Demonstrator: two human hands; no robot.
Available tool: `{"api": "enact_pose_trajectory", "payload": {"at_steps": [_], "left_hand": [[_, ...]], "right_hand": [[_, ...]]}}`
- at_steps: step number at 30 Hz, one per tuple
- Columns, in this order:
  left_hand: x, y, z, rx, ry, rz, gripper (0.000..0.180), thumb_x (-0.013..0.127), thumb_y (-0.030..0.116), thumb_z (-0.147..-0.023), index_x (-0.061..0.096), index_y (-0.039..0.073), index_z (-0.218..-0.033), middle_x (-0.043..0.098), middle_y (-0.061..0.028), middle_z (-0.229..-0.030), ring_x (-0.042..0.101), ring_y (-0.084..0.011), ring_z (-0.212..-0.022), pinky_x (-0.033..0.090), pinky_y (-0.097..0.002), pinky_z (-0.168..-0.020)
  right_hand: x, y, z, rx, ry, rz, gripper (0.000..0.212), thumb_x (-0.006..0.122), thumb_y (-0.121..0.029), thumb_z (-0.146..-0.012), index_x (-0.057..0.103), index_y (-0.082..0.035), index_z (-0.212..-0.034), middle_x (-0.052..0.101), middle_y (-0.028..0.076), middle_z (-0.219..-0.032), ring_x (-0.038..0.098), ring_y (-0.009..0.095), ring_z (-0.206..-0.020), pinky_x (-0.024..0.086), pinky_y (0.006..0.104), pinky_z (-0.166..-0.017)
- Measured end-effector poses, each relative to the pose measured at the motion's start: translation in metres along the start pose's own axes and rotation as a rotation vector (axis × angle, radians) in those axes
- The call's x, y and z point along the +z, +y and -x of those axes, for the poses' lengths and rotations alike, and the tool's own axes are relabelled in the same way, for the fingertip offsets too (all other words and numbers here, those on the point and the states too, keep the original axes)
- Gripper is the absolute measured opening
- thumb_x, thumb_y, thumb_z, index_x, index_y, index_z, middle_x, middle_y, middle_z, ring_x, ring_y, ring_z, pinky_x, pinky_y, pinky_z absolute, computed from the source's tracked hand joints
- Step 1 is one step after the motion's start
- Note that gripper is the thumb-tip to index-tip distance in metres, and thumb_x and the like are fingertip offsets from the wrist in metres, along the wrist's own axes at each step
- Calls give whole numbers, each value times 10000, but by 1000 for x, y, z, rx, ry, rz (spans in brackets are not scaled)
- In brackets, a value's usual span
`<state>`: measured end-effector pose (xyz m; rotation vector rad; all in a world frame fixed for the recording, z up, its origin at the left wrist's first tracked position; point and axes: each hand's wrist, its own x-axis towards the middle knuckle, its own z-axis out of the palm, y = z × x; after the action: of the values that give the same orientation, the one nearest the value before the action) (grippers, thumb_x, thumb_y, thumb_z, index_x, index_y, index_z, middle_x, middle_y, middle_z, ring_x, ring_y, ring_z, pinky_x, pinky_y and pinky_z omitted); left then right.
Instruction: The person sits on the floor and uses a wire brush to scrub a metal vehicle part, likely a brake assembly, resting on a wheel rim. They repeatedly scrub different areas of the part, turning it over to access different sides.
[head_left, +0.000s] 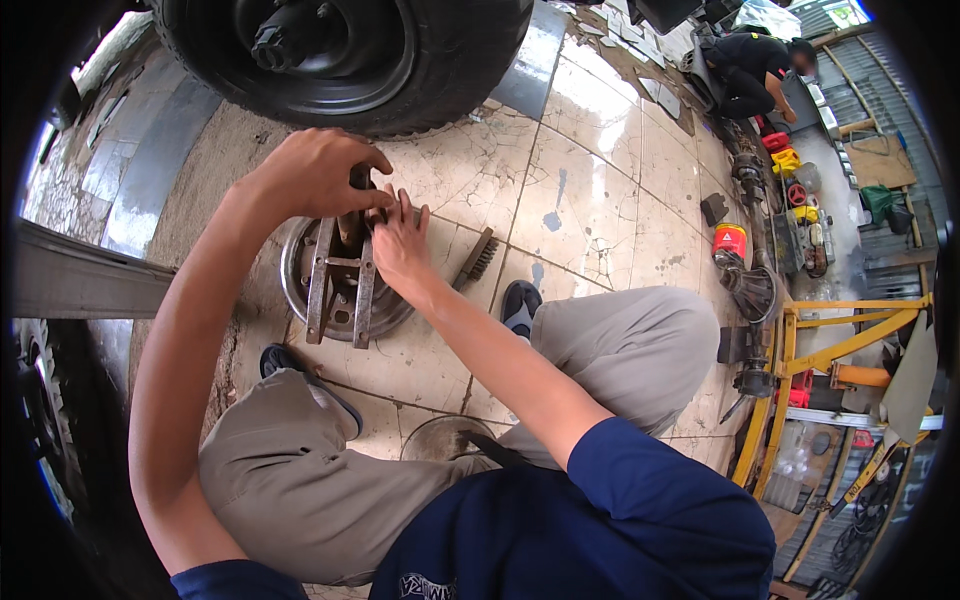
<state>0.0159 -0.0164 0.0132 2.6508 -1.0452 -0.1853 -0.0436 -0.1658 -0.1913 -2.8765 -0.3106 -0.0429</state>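
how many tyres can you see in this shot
2: one big black tyre at the top, just beyond the hands, and one partly visible at the left edge. Others may be hidden.

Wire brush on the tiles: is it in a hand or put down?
Put down. The wire brush lies flat on the tiled floor, just right of the right hand. Both hands are on the metal hub assembly; left hand grips its top.

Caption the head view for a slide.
Both hands, left hand and right hand, grip a puller on a hub.
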Motion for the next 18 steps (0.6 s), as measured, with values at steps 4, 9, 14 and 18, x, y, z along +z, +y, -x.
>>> {"api": "enact_pose_trajectory", "payload": {"at_steps": [4,9,14,18], "left_hand": [[-13,14,-3,-64,-100,23,402,737,366,-806,738,116,-1121,710,-125,-1134,662,-303,-1059,507,-415,-951],[-12,11,-1,-44,-69,18,400,721,413,-831,748,125,-1107,711,-112,-1124,658,-301,-1055,509,-414,-945],[-14,14,-2,-44,-71,41,429,737,446,-815,752,122,-1096,713,-112,-1120,656,-297,-1068,507,-414,-959],[-12,11,-1,-38,-47,47,433,738,445,-811,751,119,-1095,716,-116,-1115,662,-290,-1068,512,-411,-957]], "right_hand": [[2,14,1,-93,69,57,385,521,-164,-932,614,-72,-1294,219,188,-1608,197,372,-1487,165,651,-1162],[2,5,-6,-29,-43,32,311,577,-170,-873,702,-9,-1108,213,206,-1602,178,382,-1490,175,654,-1158],[11,13,8,-120,116,48,298,558,-175,-901,690,-14,-1115,241,188,-1586,192,377,-1484,196,647,-1153],[0,7,-1,-26,-55,82,546,505,-163,-918,435,-36,-1445,273,166,-1578,215,350,-1482,197,628,-1161]]}}
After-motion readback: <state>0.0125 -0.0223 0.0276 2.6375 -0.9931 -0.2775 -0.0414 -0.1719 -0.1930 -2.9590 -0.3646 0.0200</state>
